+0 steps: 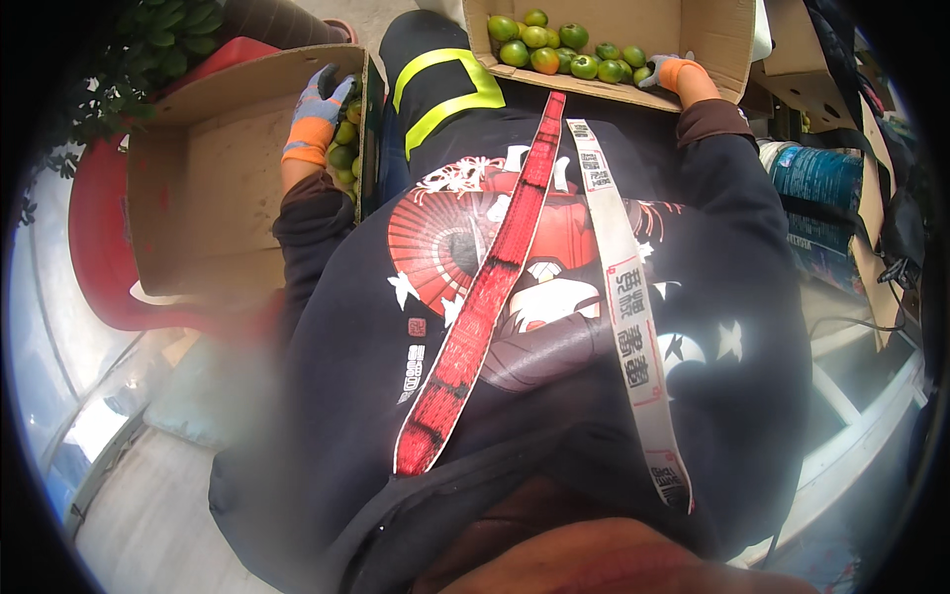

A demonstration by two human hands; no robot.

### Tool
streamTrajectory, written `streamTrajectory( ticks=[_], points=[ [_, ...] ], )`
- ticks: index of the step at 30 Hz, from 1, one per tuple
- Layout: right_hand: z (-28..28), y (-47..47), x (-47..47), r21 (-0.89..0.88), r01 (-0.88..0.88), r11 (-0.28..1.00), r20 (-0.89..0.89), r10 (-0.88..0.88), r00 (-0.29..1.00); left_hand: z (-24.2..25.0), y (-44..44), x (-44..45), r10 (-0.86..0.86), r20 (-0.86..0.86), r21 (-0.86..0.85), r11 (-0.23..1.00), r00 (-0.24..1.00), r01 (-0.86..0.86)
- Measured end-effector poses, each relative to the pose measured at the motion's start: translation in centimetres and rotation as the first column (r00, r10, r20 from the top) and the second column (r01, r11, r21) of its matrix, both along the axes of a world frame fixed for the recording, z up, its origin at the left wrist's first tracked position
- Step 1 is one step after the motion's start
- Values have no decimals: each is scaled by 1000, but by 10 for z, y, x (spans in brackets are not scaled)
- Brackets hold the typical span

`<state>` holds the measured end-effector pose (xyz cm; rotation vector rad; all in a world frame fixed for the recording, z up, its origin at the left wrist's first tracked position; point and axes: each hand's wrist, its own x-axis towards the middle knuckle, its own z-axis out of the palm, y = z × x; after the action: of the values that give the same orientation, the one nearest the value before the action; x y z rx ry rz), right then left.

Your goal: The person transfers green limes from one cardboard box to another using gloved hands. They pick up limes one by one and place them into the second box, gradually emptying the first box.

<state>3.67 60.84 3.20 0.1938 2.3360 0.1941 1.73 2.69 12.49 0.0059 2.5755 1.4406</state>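
Note:
My left hand (319,111), in a grey-blue and orange work glove, is at the upper right of a cardboard box (223,193). Its fingers are spread beside green tomatoes (343,156) that lie along that box's right wall. The palm is turned away, so whether it holds one is hidden. My right hand (668,72), gloved alike, reaches into a second cardboard box (646,30) in front of me. The glove's fingertips touch the right end of a group of mostly green tomatoes (584,67), among them an orange one (545,61). Its grip is unclear.
Under the left box is a red plastic seat or stool (100,230), with a leafy plant (159,37) behind. On the right stand a blue printed container (816,178), more cardboard (809,59) and dark straps. A red strap (497,275) and a pale printed strap (623,297) hang down my front.

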Motion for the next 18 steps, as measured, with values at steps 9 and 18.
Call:
streamTrajectory(
  ticks=[9, 18],
  points=[
    [18, -8, 13, -126, 6, 992, -152, -25, 988, 3, 28, 3, -31, -40, 13, 999, 999, 31],
    [99, -42, 23, -454, 63, 889, -320, -229, 919, 28, 58, 8, -39, -152, 418, 903, 988, 100]
  ],
)
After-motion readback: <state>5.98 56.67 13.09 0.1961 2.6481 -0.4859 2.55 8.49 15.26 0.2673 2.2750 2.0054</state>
